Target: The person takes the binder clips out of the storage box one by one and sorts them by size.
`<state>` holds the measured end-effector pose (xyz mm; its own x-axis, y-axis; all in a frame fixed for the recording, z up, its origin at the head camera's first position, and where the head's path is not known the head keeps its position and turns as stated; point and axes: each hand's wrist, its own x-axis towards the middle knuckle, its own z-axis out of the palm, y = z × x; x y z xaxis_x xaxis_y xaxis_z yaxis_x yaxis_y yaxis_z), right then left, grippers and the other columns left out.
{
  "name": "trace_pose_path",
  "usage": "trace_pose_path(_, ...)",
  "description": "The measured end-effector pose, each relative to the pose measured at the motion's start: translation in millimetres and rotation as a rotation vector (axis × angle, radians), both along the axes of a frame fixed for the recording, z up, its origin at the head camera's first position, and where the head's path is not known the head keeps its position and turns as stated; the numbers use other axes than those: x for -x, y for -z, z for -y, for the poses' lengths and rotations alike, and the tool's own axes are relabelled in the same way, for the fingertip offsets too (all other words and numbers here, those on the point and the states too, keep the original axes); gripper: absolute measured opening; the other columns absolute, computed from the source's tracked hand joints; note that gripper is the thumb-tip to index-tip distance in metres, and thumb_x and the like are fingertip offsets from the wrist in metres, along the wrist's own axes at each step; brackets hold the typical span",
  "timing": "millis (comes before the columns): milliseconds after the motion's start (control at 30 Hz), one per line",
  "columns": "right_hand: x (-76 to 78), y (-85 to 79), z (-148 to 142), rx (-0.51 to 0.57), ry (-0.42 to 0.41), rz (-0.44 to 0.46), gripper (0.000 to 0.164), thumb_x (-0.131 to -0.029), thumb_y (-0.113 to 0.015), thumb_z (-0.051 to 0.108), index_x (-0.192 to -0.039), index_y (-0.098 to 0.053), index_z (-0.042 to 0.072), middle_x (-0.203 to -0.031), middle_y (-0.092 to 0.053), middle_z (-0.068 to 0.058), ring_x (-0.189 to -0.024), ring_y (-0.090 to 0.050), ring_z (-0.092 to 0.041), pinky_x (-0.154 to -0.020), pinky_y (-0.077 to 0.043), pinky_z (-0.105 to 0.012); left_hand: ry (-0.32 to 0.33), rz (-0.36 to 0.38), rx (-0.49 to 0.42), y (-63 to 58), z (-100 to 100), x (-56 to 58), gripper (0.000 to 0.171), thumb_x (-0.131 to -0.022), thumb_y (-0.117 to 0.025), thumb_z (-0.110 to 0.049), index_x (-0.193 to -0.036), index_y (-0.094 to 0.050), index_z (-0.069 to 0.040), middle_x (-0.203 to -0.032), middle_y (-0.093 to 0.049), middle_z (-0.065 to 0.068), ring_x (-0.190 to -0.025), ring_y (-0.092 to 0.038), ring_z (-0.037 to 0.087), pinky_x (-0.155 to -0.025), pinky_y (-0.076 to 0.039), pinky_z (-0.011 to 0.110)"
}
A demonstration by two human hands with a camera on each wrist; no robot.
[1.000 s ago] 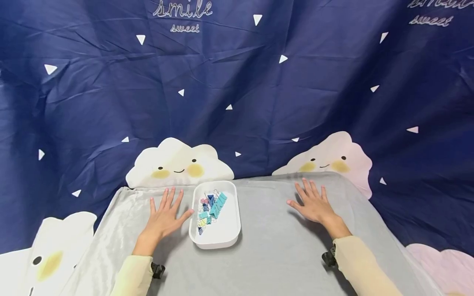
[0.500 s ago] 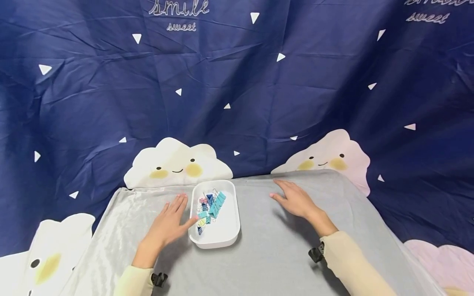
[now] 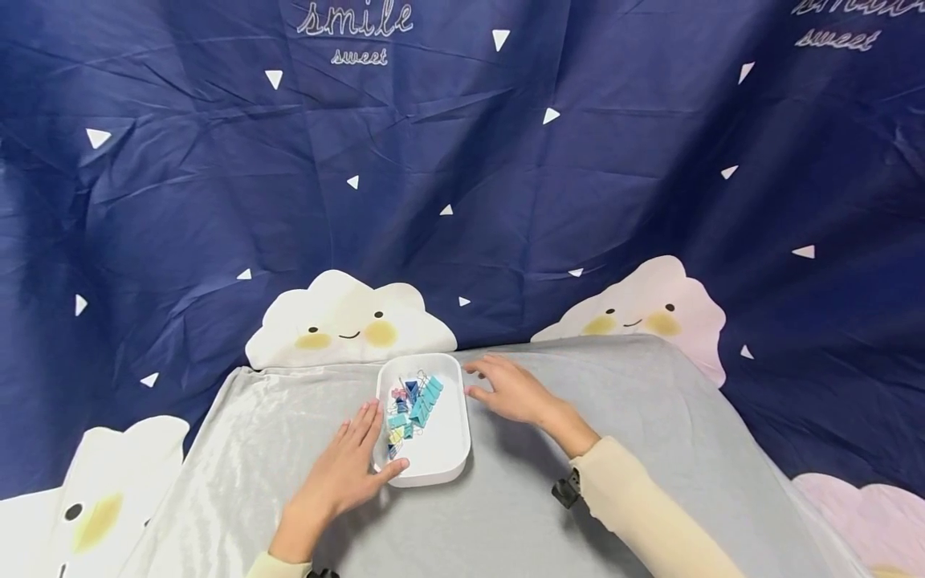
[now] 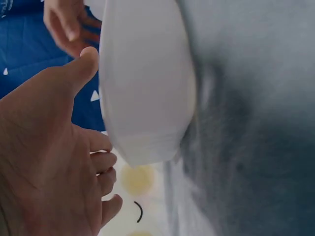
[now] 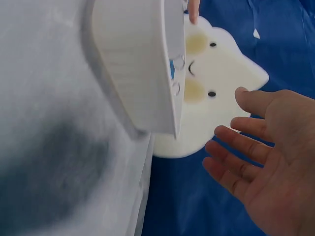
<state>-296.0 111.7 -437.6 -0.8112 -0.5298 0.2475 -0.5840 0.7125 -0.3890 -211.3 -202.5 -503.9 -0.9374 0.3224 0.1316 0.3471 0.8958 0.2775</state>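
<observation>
A white rectangular tub (image 3: 442,470) stands on the grey cloth, holding a loose heap of binder clips. Teal binder clips (image 3: 426,401) lie to the right of the heap; blue, yellow and pink ones are mixed in on the left. At the tub's left rim is my left hand (image 3: 340,474), fingers extended, its thumb over the near-left corner. My right hand (image 3: 513,391) hovers by the far right side, fingertips close to the wall. In the right wrist view its fingers (image 5: 241,145) are spread and relaxed with nothing in them. The left wrist view shows the tub's outer wall (image 4: 147,73) beside my left thumb.
Grey plush cloth (image 3: 520,506) covers the table. Behind its far edge hangs a dark blue curtain (image 3: 491,160) printed with clouds and small white triangles. A black wrist camera (image 3: 566,490) sits at my right sleeve.
Both hands have moved in to the tub: the right one far leftward, the left one slightly right and nearer to me. Their spread fingers have drawn closer together. The tub stays put.
</observation>
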Motion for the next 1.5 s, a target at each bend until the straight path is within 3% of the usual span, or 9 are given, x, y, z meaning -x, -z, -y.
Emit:
trace_pose_path(300,11.9,-3.0,39.7,-0.033,-0.087,0.055,0.032,-0.101,-0.074,0.023,-0.129,-0.073,0.006,-0.129,-0.075,-0.009,-0.114,-0.073,-0.028,-0.099,-0.061,-0.043,-0.014,0.022,-0.029,7.5,1.2,-3.2,0.099,-0.101,-0.058,-0.065,-0.165,-0.031,0.005,-0.176,-0.025,0.020,-0.165,-0.022,0.037,-0.135,-0.022,0.057)
trace_pose_path(567,29.0,10.8,63.2,-0.075,-0.149,0.067,0.031,-0.096,-0.076,0.013,-0.124,-0.074,0.000,-0.122,-0.077,-0.013,-0.105,-0.074,-0.027,-0.096,-0.061,-0.042,0.004,0.050,-0.045,9.5,8.0,0.7,0.100,-0.101,-0.058,-0.066,-0.166,-0.028,0.003,-0.176,-0.023,0.018,-0.165,-0.021,0.036,-0.135,-0.021,0.057)
trace_pose_path(867,36.8,30.1,84.9,-0.167,-0.106,0.142,0.033,-0.095,-0.077,0.010,-0.126,-0.073,-0.001,-0.125,-0.076,-0.015,-0.117,-0.071,-0.028,-0.106,-0.058,-0.044,0.021,0.064,-0.028,11.4,11.5,5.0,0.101,-0.102,-0.055,-0.068,-0.167,-0.025,0.002,-0.177,-0.020,0.017,-0.166,-0.018,0.035,-0.136,-0.020,0.056)
trace_pose_path(1100,34.2,43.2,93.6,-0.215,-0.073,0.168,0.029,-0.095,-0.079,0.011,-0.121,-0.072,0.003,-0.113,-0.077,-0.009,-0.099,-0.069,-0.019,-0.093,-0.061,-0.038,0.022,0.067,-0.030,11.8,11.7,5.5,0.101,-0.101,-0.056,-0.068,-0.168,-0.024,0.002,-0.178,-0.019,0.016,-0.166,-0.018,0.035,-0.136,-0.019,0.055)
trace_pose_path(1333,31.3,51.3,97.3,-0.268,-0.058,0.149,0.034,-0.095,-0.082,0.018,-0.126,-0.072,0.010,-0.122,-0.076,-0.005,-0.112,-0.071,-0.020,-0.099,-0.060,-0.038,0.024,0.074,-0.030,12.9,11.7,5.5,0.102,-0.102,-0.055,-0.068,-0.168,-0.022,0.002,-0.178,-0.017,0.017,-0.166,-0.016,0.035,-0.136,-0.019,0.055)
trace_pose_path(1500,28.3,50.9,96.9,-0.234,-0.065,0.151,0.025,-0.094,-0.084,0.022,-0.115,-0.077,0.011,-0.109,-0.077,-0.001,-0.100,-0.069,-0.015,-0.090,-0.060,-0.035,0.021,0.084,-0.044,12.6,11.6,5.4,0.102,-0.101,-0.056,-0.067,-0.168,-0.022,0.002,-0.178,-0.017,0.017,-0.166,-0.016,0.035,-0.136,-0.018,0.055)
